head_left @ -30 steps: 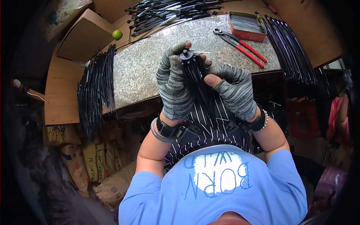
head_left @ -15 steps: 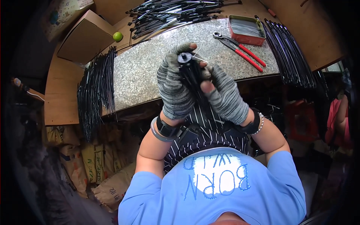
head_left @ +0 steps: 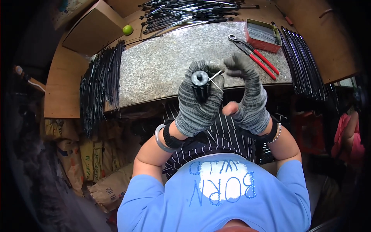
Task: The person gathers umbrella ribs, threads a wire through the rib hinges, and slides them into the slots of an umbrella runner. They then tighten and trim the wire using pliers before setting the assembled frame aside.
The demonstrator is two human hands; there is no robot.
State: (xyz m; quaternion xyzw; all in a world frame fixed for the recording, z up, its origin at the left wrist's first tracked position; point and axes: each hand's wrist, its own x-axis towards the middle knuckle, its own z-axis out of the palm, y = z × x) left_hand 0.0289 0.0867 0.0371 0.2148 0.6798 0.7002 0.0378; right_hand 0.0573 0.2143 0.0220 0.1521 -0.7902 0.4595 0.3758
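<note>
My left hand (head_left: pixel 199 110), in a grey striped knit glove, is closed round a black bundle of ribs (head_left: pixel 201 94) that resembles an umbrella frame. A round pale disc (head_left: pixel 199 78) with a dark centre faces up at its end. Thin white strands (head_left: pixel 215 77) stick out beside the disc, by the left fingers. To the right, my right hand (head_left: pixel 253 102), gloved alike with a bare thumb tip, is held open and apart from the bundle. Its fingers are slightly blurred, and I see nothing between them and the thumb. The bundle's lower part is hidden behind my left hand.
Red-handled pliers (head_left: pixel 262 67) lie on the speckled slab (head_left: pixel 150 69), near a red tin (head_left: pixel 266 45) of thin grey wires. Black rods hang over the edge at left (head_left: pixel 101 77) and right (head_left: pixel 303 63). A rod heap (head_left: pixel 189 14), cardboard box (head_left: pixel 96 29) and green ball (head_left: pixel 127 29) sit behind.
My right hand has let go of the bundle and opened, moving to the right. My left hand has come lower and slightly right, now wrapped round the bundle alone.
</note>
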